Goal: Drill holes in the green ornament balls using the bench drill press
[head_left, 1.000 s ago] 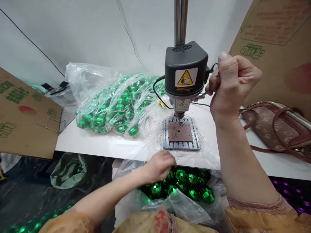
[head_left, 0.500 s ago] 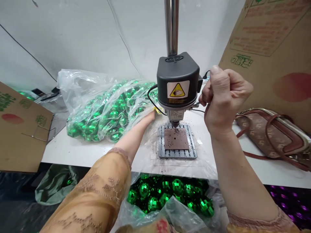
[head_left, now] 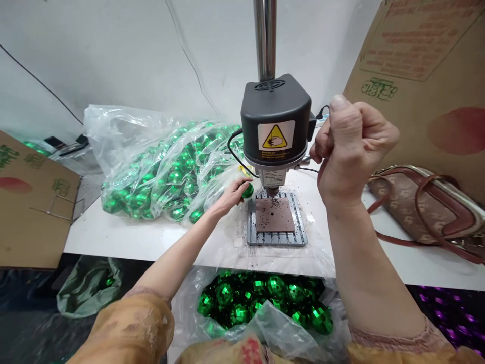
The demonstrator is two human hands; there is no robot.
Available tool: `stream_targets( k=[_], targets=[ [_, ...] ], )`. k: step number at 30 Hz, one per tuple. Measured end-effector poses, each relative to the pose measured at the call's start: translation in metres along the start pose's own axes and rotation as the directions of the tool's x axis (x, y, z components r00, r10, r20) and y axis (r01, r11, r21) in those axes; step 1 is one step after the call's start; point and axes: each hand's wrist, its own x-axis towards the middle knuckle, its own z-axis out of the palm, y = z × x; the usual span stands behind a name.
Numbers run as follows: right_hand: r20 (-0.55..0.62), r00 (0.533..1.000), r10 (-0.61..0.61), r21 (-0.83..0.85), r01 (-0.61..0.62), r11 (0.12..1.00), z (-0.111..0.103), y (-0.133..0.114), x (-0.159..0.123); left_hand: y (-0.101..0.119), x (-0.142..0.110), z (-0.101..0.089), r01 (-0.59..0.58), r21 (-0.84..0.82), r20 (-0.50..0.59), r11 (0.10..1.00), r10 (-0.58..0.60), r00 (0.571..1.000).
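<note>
My left hand [head_left: 235, 192] is closed around a shiny green faceted ball [head_left: 247, 190], just left of the drill press. A black motor head [head_left: 276, 121] with a yellow warning label tops this bench drill press. Below the drill, a brown square pad [head_left: 275, 215] with a small hole lies on the grooved metal base plate [head_left: 250, 237], strewn with dark shavings. My right hand [head_left: 350, 146] is a fist at the machine's right side, wrapped around the feed handle; the short metal part of the handle [head_left: 305, 161] shows by the fingers, the grip itself is hidden.
A clear plastic bag [head_left: 113, 126] full of green balls lies at the back left. Another open bag [head_left: 273, 323] of green balls sits below the table's front edge. Cardboard boxes [head_left: 34, 222] flank the table. A brown patterned handbag [head_left: 420, 212] rests on the right.
My left hand, previously hidden at the bag's opening, has drawn back towards me and now shows a green ball in its fingers. My right hand stays at the handle.
</note>
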Motion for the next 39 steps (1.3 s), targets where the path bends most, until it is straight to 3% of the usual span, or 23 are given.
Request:
stream_targets(
  k=[3, 6, 9, 14, 19, 28, 32, 39],
  targets=[
    [-0.006, 1.000, 0.021, 0.014, -0.021, 1.000, 0.000, 0.000, 0.000, 0.008, -0.034, 0.007, 0.105, -0.274, 0.180, 0.956, -0.056, 0.982],
    [-0.018, 0.999, 0.040, 0.052, -0.039, 0.998, 0.000, 0.001, 0.001, 0.008, -0.053, 0.020, 0.134, -0.366, 0.231, 0.921, -0.050, 0.972],
    [-0.013, 0.999, 0.040, 0.077, -0.039, 0.996, 0.000, 0.003, 0.002, -0.004, -0.056, 0.033, 0.079, -0.282, 0.180, 0.956, -0.028, 0.983],
    [-0.008, 0.999, 0.032, 0.094, -0.031, 0.995, -0.001, 0.005, 0.003, -0.023, -0.046, 0.045, -0.122, -0.163, 0.097, 0.979, 0.139, 0.986],
    [-0.008, 1.000, 0.025, 0.114, -0.024, 0.993, -0.001, 0.003, 0.002, -0.025, -0.038, 0.049, -0.136, -0.044, 0.122, 0.990, 0.140, 0.983],
    [-0.011, 0.999, 0.047, 0.085, -0.046, 0.995, -0.001, 0.003, 0.001, -0.023, -0.038, 0.064, -0.276, 0.117, 0.027, 0.954, 0.275, 0.961],
    [-0.001, 0.999, 0.037, 0.078, -0.037, 0.996, -0.002, 0.005, 0.000, -0.028, -0.044, 0.077, -0.302, 0.116, 0.010, 0.946, 0.303, 0.953],
    [0.015, 0.999, 0.041, 0.027, -0.041, 0.999, -0.004, 0.003, 0.000, -0.030, -0.050, 0.086, -0.243, -0.059, 0.003, 0.968, 0.244, 0.970]
  ],
)
